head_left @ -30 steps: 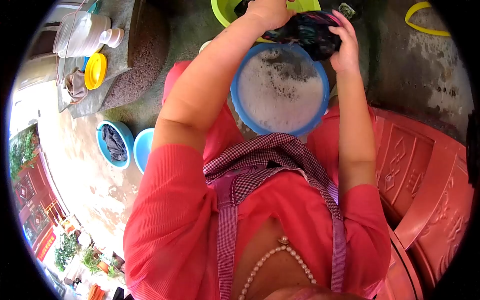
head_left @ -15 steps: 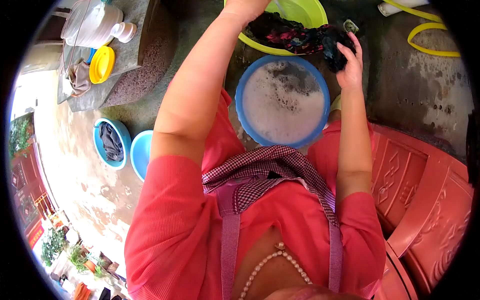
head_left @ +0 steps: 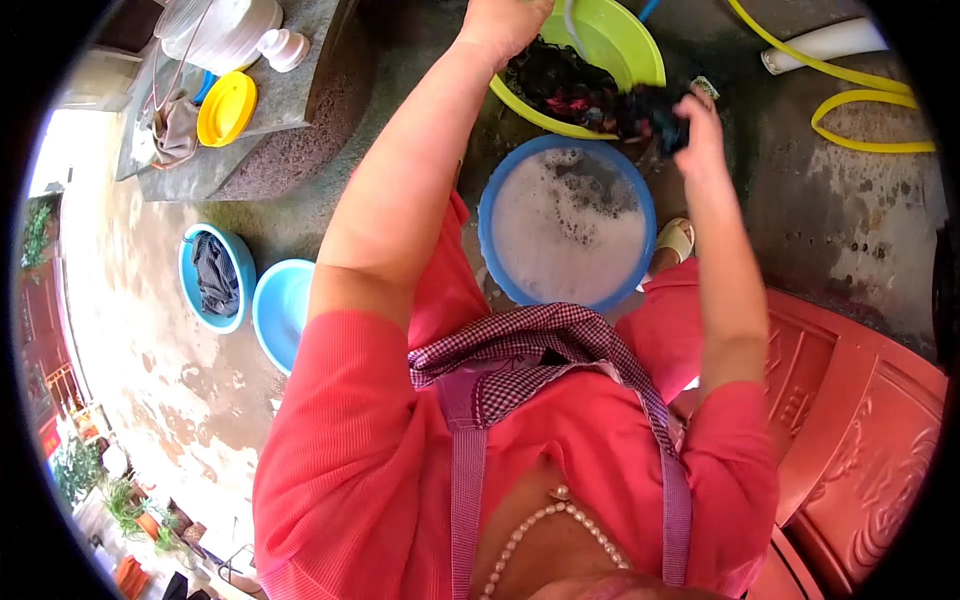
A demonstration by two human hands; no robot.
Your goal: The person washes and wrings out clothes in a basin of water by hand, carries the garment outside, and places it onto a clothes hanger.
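Note:
My right hand [head_left: 700, 138] is closed on one end of a dark patterned cloth [head_left: 585, 95], just right of the green basin's rim, slightly blurred. The cloth stretches left from it into the green basin [head_left: 645, 65]. My left hand [head_left: 508, 25] is at the top edge of the view, over the basin's left rim and near the cloth's other end; its fingers are mostly hidden. Nearer my body, between my knees, stands a blue basin [head_left: 487, 235] of foamy, greyish water.
Left are a light blue basin [head_left: 282, 318] and another blue basin [head_left: 243, 262] holding dark cloth. A stone ledge [head_left: 290, 110] bears a yellow lid [head_left: 227, 108] and plastic containers. A yellow hose [head_left: 880, 147] and white pipe [head_left: 825, 46] lie right, above red carved furniture [head_left: 870, 430].
The view has shifted, showing more of the green basin. My left hand has moved left, away from my right hand, and the cloth now lies stretched across the basin. My right hand still holds its end.

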